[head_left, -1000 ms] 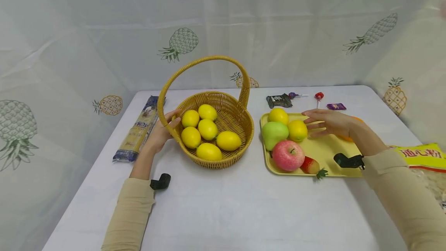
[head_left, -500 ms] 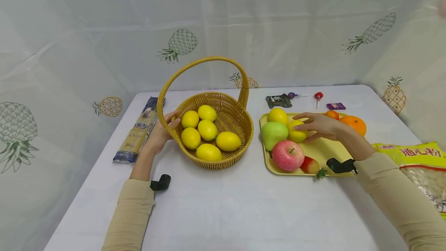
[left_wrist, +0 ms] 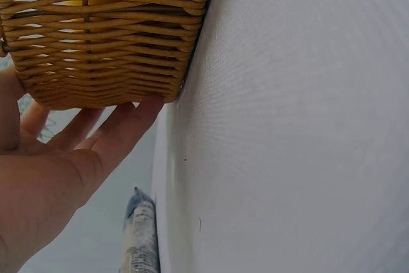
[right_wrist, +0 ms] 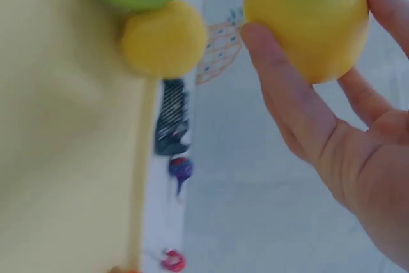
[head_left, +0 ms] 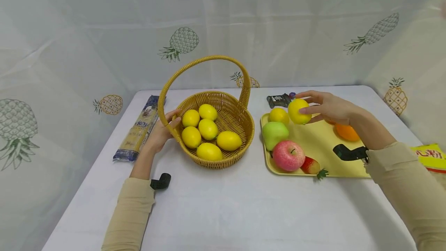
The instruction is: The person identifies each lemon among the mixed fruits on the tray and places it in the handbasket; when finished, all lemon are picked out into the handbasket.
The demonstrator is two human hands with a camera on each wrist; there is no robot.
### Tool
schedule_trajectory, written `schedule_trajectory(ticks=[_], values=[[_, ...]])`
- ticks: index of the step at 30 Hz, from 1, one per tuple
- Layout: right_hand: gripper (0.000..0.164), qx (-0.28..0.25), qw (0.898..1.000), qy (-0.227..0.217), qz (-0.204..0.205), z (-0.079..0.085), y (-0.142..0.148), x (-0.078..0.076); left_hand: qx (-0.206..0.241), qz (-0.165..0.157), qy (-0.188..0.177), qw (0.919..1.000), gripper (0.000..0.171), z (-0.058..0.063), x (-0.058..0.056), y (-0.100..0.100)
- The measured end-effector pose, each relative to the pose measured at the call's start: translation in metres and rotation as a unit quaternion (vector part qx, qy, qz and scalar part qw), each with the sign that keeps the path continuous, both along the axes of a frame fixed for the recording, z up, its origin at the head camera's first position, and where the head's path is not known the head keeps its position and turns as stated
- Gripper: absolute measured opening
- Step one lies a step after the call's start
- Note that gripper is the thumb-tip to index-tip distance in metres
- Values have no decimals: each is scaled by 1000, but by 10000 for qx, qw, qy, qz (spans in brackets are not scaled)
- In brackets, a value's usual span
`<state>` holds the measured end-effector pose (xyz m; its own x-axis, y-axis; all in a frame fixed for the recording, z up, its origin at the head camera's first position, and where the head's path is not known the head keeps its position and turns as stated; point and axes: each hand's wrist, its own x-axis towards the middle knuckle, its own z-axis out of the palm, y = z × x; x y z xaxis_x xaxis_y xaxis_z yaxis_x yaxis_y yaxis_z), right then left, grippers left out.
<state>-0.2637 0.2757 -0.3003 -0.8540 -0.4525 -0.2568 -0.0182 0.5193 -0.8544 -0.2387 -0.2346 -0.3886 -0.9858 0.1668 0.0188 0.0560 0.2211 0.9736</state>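
Observation:
Raised over the back of the yellow tray (head_left: 334, 162), a yellow lemon (head_left: 299, 110) is pinched between the thumb and fingers of my right hand (head_left: 329, 107). Its green stem end shows in the right wrist view. My left hand (head_left: 162, 133) holds the left side of a woven basket (head_left: 223, 164), thumb at the rim and fingers against the outer wall. Several lemons (head_left: 208, 129) lie in the basket beneath its tall handle. On the tray's left part are another yellow fruit (head_left: 278, 116), a green pear (head_left: 274, 134), a red apple (head_left: 288, 155) and a strawberry (head_left: 310, 165).
A noodle packet (head_left: 137, 133) lies left of the basket. Behind the tray are a dark wrapped snack (head_left: 278, 100) and lollipops, one red (right_wrist: 173, 261). An orange (head_left: 346, 132) sits partly hidden under my right arm. A yellow bag (head_left: 432, 158) stands at the right edge.
My right hand has closed on the lemon beside the pear and lifted it off the tray, up and toward the back. My left hand and the basket stay in place.

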Motion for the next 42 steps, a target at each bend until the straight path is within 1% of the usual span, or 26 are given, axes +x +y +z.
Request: schedule_trajectory(ticks=[4, 8, 11, 13, 16, 18, 20, 23, 28, 33, 36, 39, 42], values=[[62, 37, 9991, 213, 356, 20, -21, -1, 52, -17, -8, 10000, 55, 1, 0, 0], [60, -60, 9964, 197, 828, 27, -49, -4, 84, -48, -28, 9999, 53, 1, 0, 0], [59, -124, 9925, 223, 1194, 27, -72, -8, 131, -73, -50, 9999, 52, 3, 2, 2], [60, -162, 9899, 196, 1391, 25, -89, -12, 115, -93, -61, 9999, 52, 10, 7, 5], [62, -258, 9861, 27, 1639, 21, -114, -16, 89, -111, -81, 9999, 52, 20, 15, 10], [62, -279, 9834, -83, 1791, 18, -128, -20, 97, -109, -66, 9999, 53, 18, 14, 9], [63, -263, 9814, -179, 1895, 12, -140, -25, 137, -87, -44, 9999, 53, 11, 10, 6], [64, -161, 9802, -260, 1957, 1, -156, -33, 174, -46, 3, 9998, 54, 0, 2, 0], [65, 126, 9823, -202, 1856, -12, -177, -40, 143, -56, 29, 9999, 52, 1, 1, 0], [67, 345, 9858, -105, 1638, -17, -192, -43, 90, -46, 53, 9999, 52, 1, 1, 0], [68, 429, 9874, -142, 1517, -20, -200, -45, 74, -28, 59, 10000, 53, 0, 0, 0], [67, 593, 9865, -220, 1509, -23, -207, -47, 43, -37, 49, 10000, 53, -1, 0, 0], [63, 923, 9820, -200, 1636, -26, -213, -50, 16, -37, 32, 10000, 53, -1, 1, -1]])
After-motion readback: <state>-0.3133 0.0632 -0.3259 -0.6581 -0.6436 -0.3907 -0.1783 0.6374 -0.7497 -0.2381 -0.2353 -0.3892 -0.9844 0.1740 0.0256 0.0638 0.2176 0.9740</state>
